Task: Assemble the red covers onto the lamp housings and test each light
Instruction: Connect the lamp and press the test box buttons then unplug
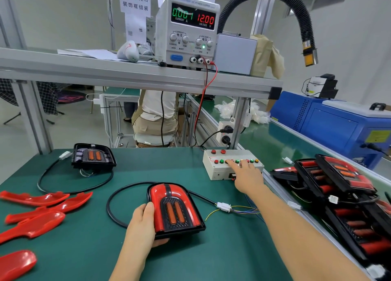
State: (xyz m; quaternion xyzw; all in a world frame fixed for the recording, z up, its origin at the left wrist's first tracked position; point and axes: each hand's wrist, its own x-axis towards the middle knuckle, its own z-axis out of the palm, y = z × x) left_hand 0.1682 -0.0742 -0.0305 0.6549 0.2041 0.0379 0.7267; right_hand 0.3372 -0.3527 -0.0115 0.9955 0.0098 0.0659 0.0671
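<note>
An assembled lamp [174, 210] with its red cover on lies on the green mat in front of me. My left hand [143, 223] grips its left side and near edge. Its black cable loops to a white connector [223, 207] joined to thin coloured wires. My right hand [246, 175] rests on the white button box [220, 168], fingertips on its row of coloured buttons. A bare black lamp housing [93, 157] without a red cover sits at the back left. Several loose red covers [48, 205] lie at the left.
A bench power supply [187, 30] on the shelf reads 0.001 A and 12.00 V, with red and black leads down to the box. Several finished lamps [336, 185] are stacked on the conveyor at the right. A black hose hangs upper right. A seated person is behind the bench.
</note>
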